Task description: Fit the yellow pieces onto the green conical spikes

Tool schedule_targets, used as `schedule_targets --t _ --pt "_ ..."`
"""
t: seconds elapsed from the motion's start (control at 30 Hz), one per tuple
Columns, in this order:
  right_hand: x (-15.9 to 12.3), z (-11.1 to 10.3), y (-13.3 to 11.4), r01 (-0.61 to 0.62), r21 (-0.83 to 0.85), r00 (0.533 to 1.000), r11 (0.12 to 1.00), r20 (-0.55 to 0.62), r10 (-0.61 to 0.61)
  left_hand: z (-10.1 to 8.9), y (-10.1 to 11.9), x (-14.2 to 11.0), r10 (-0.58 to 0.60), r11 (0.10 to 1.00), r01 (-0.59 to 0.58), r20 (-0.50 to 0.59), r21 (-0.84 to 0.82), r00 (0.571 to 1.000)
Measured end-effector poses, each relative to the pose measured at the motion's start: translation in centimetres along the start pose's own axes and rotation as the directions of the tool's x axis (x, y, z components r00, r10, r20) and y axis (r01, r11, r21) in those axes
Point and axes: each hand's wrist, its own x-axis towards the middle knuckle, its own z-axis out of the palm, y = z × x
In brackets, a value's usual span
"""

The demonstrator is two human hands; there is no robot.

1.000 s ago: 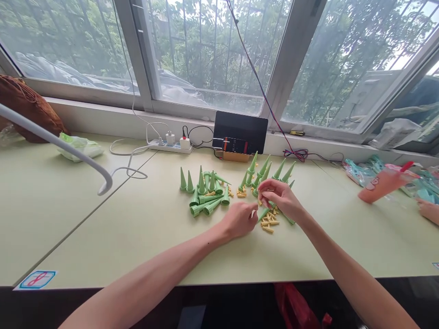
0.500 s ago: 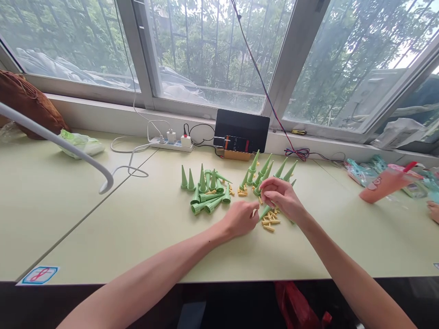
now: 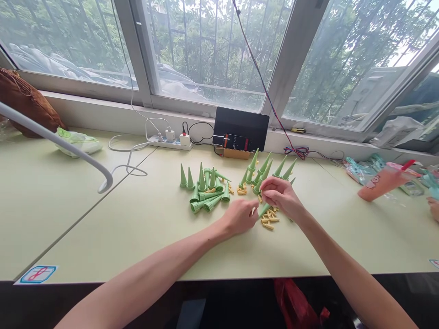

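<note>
My left hand [image 3: 242, 216] is low over the table, its fingers curled in toward the right; whatever they hold, if anything, is hidden. Close by on the right, my right hand [image 3: 281, 195] has thumb and fingertips pinched together, and what lies between them is too small or covered. A green plastic cone [image 3: 264, 209] shows between the two hands, partly covered by the right one; I cannot tell whether it is held. Small yellow pegs [image 3: 269, 220] lie in a loose pile just below. Behind my right hand stand several green cones [image 3: 253, 161] with yellow pieces near them.
More green cones [image 3: 207, 194] stand and lie left of my hands. A phone [image 3: 236, 142] leans before a dark tablet [image 3: 242, 125]. At left are a power strip [image 3: 171, 144] and a white curved bar [image 3: 68, 135]; at right, a pink drink cup [image 3: 380, 183] and another person's hand [image 3: 434, 208].
Both hands keep nearly the same place and pose. The whole view has shifted very slightly; no cone or peg has visibly moved.
</note>
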Motion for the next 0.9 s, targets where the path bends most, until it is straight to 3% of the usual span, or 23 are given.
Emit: schedule_targets --t 0.27,0.63,0.9 --pt "0.0 -0.9 0.4 -0.018 -0.022 1.0 1.0 -0.005 0.018 0.1 -0.1 0.0 -0.002 1.0 0.002 -0.006 0.001 1.0" --pt "-0.9 -3.6 1.6 -0.099 -0.306 0.991 0.947 -0.119 0.065 0.3 -0.4 0.0 0.026 0.999 -0.027 -0.016 -0.034 1.0" --pt "-1.1 -4.6 2.0 -0.092 -0.497 0.986 0.863 -0.164 0.01 0.3 -0.5 0.1 0.021 0.999 -0.022 -0.021 -0.037 1.0"
